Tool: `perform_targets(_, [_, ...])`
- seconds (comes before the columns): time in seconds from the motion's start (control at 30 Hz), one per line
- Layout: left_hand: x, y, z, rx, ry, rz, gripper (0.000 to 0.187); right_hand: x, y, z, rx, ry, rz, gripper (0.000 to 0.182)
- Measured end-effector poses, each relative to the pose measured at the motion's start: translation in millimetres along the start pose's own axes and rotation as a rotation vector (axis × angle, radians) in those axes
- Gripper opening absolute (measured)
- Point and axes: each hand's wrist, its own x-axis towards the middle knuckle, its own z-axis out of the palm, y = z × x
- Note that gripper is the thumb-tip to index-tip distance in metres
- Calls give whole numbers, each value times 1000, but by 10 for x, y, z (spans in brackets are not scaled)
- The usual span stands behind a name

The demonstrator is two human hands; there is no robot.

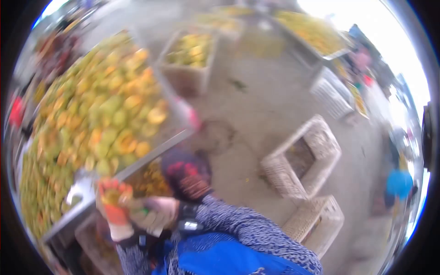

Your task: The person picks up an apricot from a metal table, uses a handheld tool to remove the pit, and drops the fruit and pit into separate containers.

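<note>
My left hand (117,213), in an orange and white glove, is closed around a yellow-green peach-like fruit (111,197). Right beside it and touching or nearly so is my right hand (153,211), in a pale glove with its fingers curled. A small green spot shows at those fingers; blur hides what they hold. Both hands are at the metal edge of a table (153,155) heaped with yellow, green and orange fruit (110,107), many pieces of which look halved. A whitish, shiny thing (81,190) lies by the table edge near my left hand.
Two pale woven-look crates (316,172) (327,224) stand on the concrete floor at right. A crate of fruit (190,50) is beyond the table. Another fruit-heaped table (314,34) and a white crate (332,94) are farther off. A dark, red-patterned round thing (185,172) is by my right wrist.
</note>
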Motion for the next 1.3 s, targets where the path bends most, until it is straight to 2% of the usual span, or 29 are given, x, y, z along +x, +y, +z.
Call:
perform_targets(0.03, [-183, 219, -3, 119, 98, 140, 41, -77, 59, 207, -222, 256, -143, 39])
perform_targets(0.07, [-194, 380, -205, 302, 125, 379, 45, -108, 58, 355, -334, 429, -169, 39])
perform_targets(0.1, [-348, 748, -364, 417, 133, 403, 46, -100, 77, 417, -330, 501, -234, 42])
perform_targets(0.13, [-517, 951, -364, 524, 215, 452, 46, -56, 62, 414, -240, 406, -315, 45])
perform_targets(0.17, [-658, 1190, -533, 702, 315, 397, 44, -78, 20, 350, -207, 537, -472, 48])
perform_targets(0.2, [-812, 1425, -756, 874, 402, 325, 43, -182, -40, 155, 8, 552, -589, 50])
perform_targets(0.23, [-893, 1551, -1210, 1404, 583, 398, 38, -197, -1, 106, 75, 832, -808, 52])
perform_targets(0.27, [-1036, 1678, -1437, 1957, 754, 470, 35, -192, 61, 76, -43, 1043, -845, 52])
perform_targets(0.3, [-1086, 1702, -1346, 2168, 789, 430, 31, -158, 92, 82, -130, 1145, -822, 52])
perform_targets(0.33, [-1066, 1681, -1075, 2324, 797, 473, 30, -79, 131, 124, -217, 1243, -799, 53])
perform_targets(0.37, [-927, 1696, -1193, 2240, 808, 494, 30, -4, 134, 136, -271, 1308, -774, 52])
perform_targets(0.47, [-221, 1399, -767, 1911, 536, 560, 33, 30, 100, 90, -336, 1345, -801, 50])
perform_targets(0.5, [130, 1315, -838, 2012, 387, 676, 34, 36, 95, 123, -368, 1382, -786, 50])
perform_targets(0.57, [751, 1138, -756, 2089, 309, 587, 45, 71, 111, 232, -442, 1445, -770, 49])
perform_targets(0.6, [1071, 1128, -856, 2182, 332, 399, 54, 76, 110, 263, -455, 1445, -770, 48])
perform_targets(0.63, [1247, 1111, -814, 2223, 245, 393, 57, 80, 117, 284, -466, 1443, -771, 47])
perform_targets(0.73, [1611, 1133, -950, 2187, 203, 150, 60, 161, 154, 345, -578, 1448, -757, 39])
perform_targets(0.77, [1542, 1119, -932, 2212, 170, 300, 51, 172, 162, 336, -632, 1437, -740, 38])
perform_targets(0.83, [1532, 1267, -1057, 1976, 281, 229, 44, 234, 216, 389, -750, 1422, -707, 36])
perform_targets(0.87, [1412, 1321, -863, 1854, 332, 195, 41, 215, 196, 412, -768, 1435, -736, 36])
perform_targets(0.9, [1189, 1362, -699, 1585, 389, 27, 30, 194, 158, 438, -783, 1448, -765, 36])
perform_targets(1.0, [564, 1178, -693, 1647, -8, 651, 32, 177, 60, 455, -891, 1394, -888, 36])
perform_targets(1.07, [65, 848, -349, 1669, -114, 830, 35, 321, 22, 475, -986, 1381, -900, 36])
perform_targets(1.13, [-285, 542, -189, 1666, -205, 736, 36, 366, -27, 419, -978, 1289, -959, 36])
perform_targets(1.17, [-371, 391, -206, 1656, -251, 739, 39, 350, 7, 509, -1041, 1302, -878, 32])
perform_targets(1.2, [-436, 292, -243, 1553, -258, 700, 39, 276, 5, 499, -1057, 1342, -889, 30])
perform_targets(1.27, [-505, 105, -289, 849, 46, 367, 40, 170, -5, 425, -1086, 1411, -901, 28])
perform_targets(1.3, [-508, 42, -278, 550, 89, 354, 44, 120, 0, 400, -1076, 1387, -900, 27])
